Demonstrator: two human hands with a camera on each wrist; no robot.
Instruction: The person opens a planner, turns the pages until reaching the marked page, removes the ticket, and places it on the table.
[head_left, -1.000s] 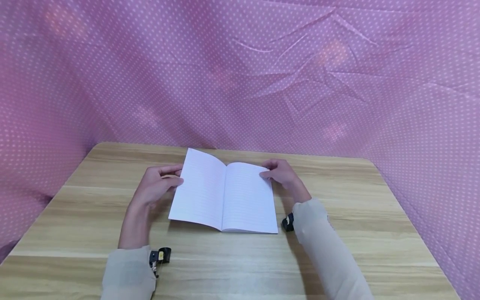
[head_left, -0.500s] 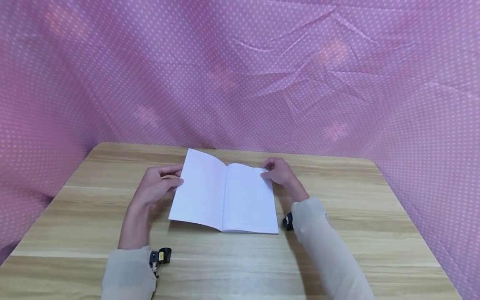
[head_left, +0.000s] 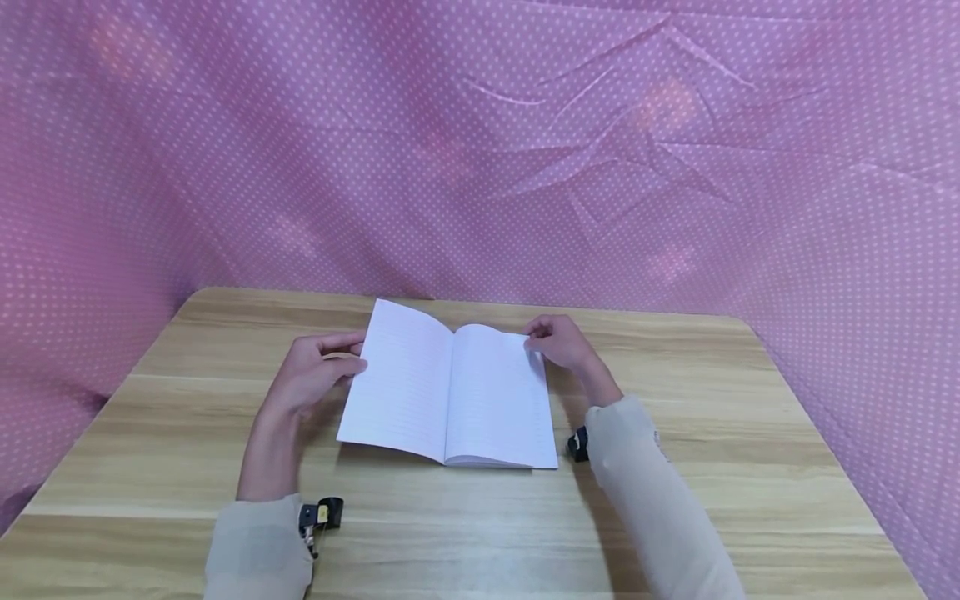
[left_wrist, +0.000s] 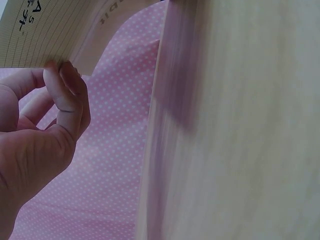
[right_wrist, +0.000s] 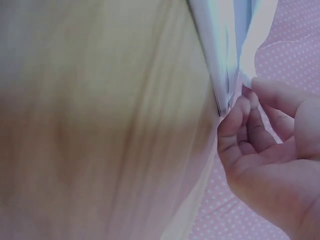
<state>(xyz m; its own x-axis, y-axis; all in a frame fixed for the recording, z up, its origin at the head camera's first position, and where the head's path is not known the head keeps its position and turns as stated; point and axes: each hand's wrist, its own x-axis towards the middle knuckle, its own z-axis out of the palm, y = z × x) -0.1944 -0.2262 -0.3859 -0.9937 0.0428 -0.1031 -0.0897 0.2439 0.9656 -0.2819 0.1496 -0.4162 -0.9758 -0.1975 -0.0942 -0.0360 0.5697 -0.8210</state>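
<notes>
An open notebook with white lined pages lies across the middle of the table, its left half tilted up. My left hand pinches the outer edge of that raised half between thumb and fingers. In the left wrist view, the left hand holds the notebook's underside, where "A5" is printed. At the upper right corner, my right hand pinches a page, the thumb partly behind the paper. The right wrist view shows the right hand at a lifted sheet, apart from the stacked pages below.
The wood-grain table has rounded far corners. A pink dotted cloth hangs behind it and at both sides. Small black devices sit at the cuffs of both light sleeves.
My right thumb has slipped from on top of the right page to partly behind it. The top right sheet has lifted a little from those beneath. The left hand has hardly moved.
</notes>
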